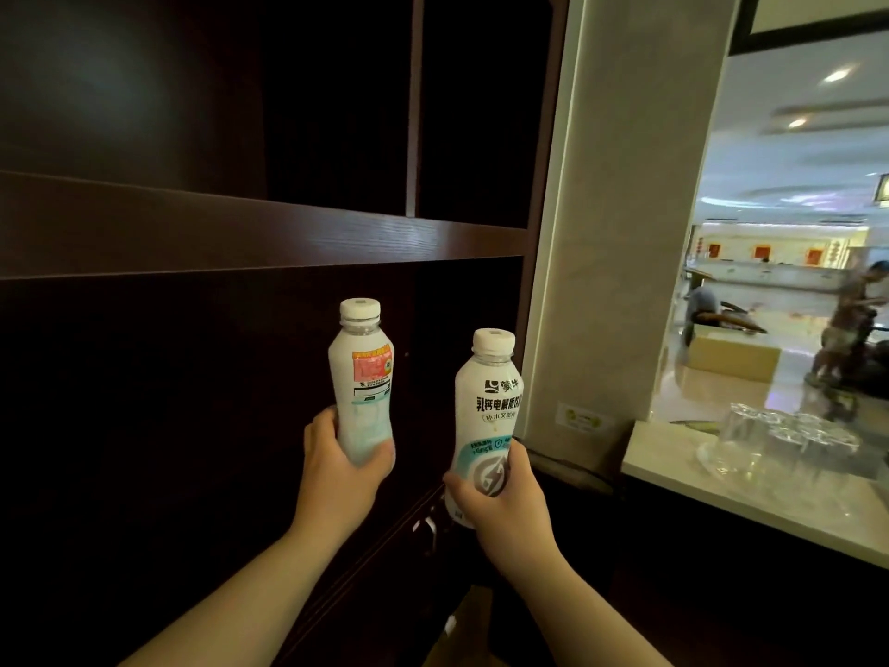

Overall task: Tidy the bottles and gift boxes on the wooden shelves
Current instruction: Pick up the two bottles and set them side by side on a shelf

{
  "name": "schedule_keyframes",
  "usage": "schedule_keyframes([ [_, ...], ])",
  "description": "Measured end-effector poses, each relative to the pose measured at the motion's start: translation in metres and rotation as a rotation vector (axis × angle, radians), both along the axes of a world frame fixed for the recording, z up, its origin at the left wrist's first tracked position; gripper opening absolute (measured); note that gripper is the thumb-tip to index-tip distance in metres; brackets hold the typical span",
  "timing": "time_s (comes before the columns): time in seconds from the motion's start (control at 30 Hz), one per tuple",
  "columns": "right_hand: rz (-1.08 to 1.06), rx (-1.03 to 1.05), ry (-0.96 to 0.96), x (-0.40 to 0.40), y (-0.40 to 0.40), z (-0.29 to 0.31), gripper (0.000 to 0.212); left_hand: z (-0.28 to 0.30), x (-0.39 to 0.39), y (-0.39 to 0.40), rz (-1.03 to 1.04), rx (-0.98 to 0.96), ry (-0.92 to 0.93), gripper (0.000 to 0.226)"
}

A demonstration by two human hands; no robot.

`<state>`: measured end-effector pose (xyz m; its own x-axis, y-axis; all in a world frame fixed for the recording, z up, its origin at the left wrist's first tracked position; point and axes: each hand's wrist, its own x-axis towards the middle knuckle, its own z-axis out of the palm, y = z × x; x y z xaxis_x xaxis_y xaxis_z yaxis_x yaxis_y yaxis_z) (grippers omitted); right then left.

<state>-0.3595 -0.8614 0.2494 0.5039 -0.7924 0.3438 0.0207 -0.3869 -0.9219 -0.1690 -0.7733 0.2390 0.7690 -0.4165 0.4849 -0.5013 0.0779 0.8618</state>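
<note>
While both arms reach forward, each bare hand holds one drink bottle up in front of the dark shelving.

Left hand [336, 462]: grip wrapped round the lower part of a white plastic bottle with a pink-and-orange label [361, 377]; thumb on the left side, fingertips showing on the right side of the bottle.

Left bottle: upright, white screw cap on top, held in the air in front of the lower compartment of the dark brown wooden shelf unit [240, 233]; it touches no shelf board that can be seen.

Right hand [505, 507]: grip clasped about the base of a white plastic bottle with black printed characters and a teal band [488, 416].

Right bottle: capped, leaning slightly to the right, held in the air near the right edge of the shelf unit and lower than the left bottle; the two bottles are apart.

Shelf unit: a thick horizontal board crosses above the bottles; an upright divider splits the compartment above it; the compartments look dark, and their contents cannot be made out.

Pale stone counter [673, 479]: at the right, beyond a light wall pillar [620, 209].

Clear drinking glasses [779, 440]: clustered upside down on the counter near its far edge.
</note>
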Motion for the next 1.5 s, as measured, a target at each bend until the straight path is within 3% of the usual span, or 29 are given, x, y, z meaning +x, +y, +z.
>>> schedule_keyframes([
  [0.33, 0.061, 0.051, 0.026, 0.102, -0.080, -0.036, 0.047, -0.038, 0.084, -0.064, 0.063, 0.044, 0.071, 0.079],
  [0.67, 0.289, 0.078, 0.113, 0.244, -0.180, -0.108, 0.045, -0.092, 0.165, -0.110, 0.403, 0.135, 0.078, 0.072],
  [0.8, 0.376, 0.045, 0.215, 0.287, -0.218, -0.140, 0.053, -0.122, 0.187, -0.127, 0.500, 0.189, 0.154, 0.070],
  [1.0, 0.444, 0.052, 0.256, 0.323, -0.257, -0.180, 0.053, -0.166, 0.199, -0.157, 0.576, 0.199, 0.248, 0.074],
  [1.5, 0.525, 0.062, 0.290, 0.330, -0.282, -0.241, 0.057, -0.234, 0.192, -0.190, 0.585, 0.279, 0.255, 0.069],
])
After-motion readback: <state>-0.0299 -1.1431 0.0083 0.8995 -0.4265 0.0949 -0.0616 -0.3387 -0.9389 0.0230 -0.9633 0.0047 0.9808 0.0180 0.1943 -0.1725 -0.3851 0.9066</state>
